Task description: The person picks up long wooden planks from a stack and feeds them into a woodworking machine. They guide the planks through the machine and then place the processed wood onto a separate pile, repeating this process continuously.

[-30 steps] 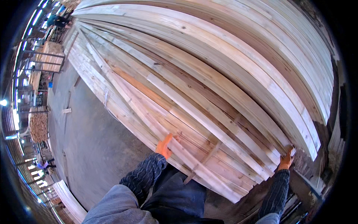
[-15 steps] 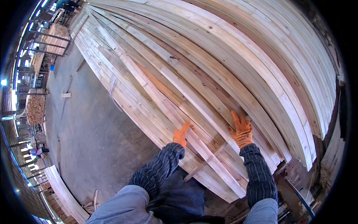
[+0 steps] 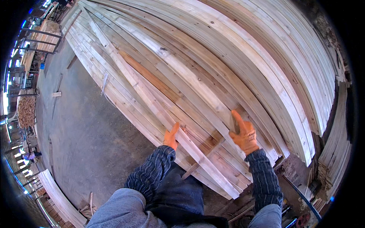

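Note:
My left hand (image 3: 171,137), in an orange glove, is closed on the left edge of a long pale wooden board (image 3: 197,152). This board lies slantwise across the others, its near end by my body. Some of the left fingers are hidden at the board's side. My right hand (image 3: 245,135), also gloved in orange, has thumb and forefinger spread apart over another light board (image 3: 190,76) in the stack; its remaining fingers are partly hidden. Beneath both hands several long boards (image 3: 125,100) lie side by side, with a thin crosswise wooden strip (image 3: 205,157) among them.
Higher layers of long boards (image 3: 281,95) rise at the right. Grey concrete floor (image 3: 87,121) spreads to the left, with a small wood piece (image 3: 56,94) on it. Further stacks of timber (image 3: 27,110) stand at the far left, and pale planks (image 3: 61,197) lie at lower left.
The view has shifted slightly, and both hands appear a little further left. Beside my right hand, a board now shows a broader, brighter face. The right forefinger and thumb are spread wider.

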Motion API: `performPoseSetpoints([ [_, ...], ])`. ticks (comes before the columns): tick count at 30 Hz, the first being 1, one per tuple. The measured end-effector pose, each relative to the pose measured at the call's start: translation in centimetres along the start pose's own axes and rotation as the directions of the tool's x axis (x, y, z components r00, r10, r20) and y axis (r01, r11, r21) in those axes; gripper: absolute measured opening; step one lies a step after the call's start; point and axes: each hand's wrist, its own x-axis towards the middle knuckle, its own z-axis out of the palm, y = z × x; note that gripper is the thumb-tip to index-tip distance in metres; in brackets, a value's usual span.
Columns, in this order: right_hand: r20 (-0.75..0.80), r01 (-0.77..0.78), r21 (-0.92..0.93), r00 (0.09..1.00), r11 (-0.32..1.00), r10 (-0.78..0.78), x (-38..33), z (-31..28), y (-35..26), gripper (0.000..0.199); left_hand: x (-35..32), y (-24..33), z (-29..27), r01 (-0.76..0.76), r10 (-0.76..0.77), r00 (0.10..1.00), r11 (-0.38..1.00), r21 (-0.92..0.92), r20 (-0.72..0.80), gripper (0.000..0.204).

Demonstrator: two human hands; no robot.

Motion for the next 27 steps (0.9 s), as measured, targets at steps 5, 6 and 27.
performPoseSetpoints([
  [5, 0.051, 0.015, 0.092, 0.998, 0.996, -0.020, -2.6, 1.6, -2.3, 0.090, -0.2, -0.8, -2.1, 0.018, -0.015, 0.998, 0.998, -0.055, 0.055, 0.036],
  [6, 0.056, 0.010, 0.109, 0.998, 0.994, -0.016, -2.4, 2.4, -2.6, 0.090, 0.2, -0.3, -2.1, 0.016, -0.012, 0.998, 0.998, -0.063, 0.065, 0.036],
  [27, -0.198, 0.143, -0.052, 0.969, 0.988, -0.151, -2.1, 6.0, -5.7, 0.072, -13.2, 5.4, 1.0, -0.020, 0.030, 0.986, 0.998, -0.061, 0.163, 0.069],
])
